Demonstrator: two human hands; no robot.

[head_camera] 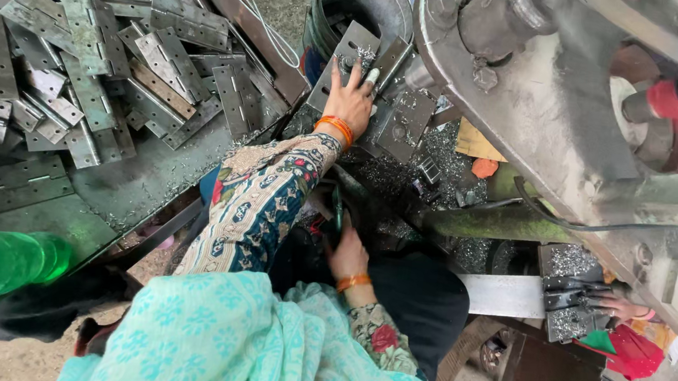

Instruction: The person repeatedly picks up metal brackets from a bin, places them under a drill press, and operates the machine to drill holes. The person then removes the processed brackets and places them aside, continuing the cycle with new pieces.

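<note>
Beyond the press bed (410, 152), the round metal drum (359, 3) is standing open; coiled grey metal bands are lining its inside, and you cannot tell what lies deeper. Left of the press bed, the heap of hinge plates (94, 47) is lying loose on the bench, in no container.

Your left hand (351, 98) is reaching forward and pressing flat, fingers spread wide, on a grey hinge plate (352, 53) at the near left corner of the press bed, just below the drum. The plate is showing punched holes and a dusting of bright metal chips.

Your right hand (346, 254) is sitting low, below the press bed near your lap, fingers closing on a dark green rod-like handle (338, 211).

Right of the press bed, another person's hand (621, 307) is resting beside a chip-covered metal block (571, 295).
</note>
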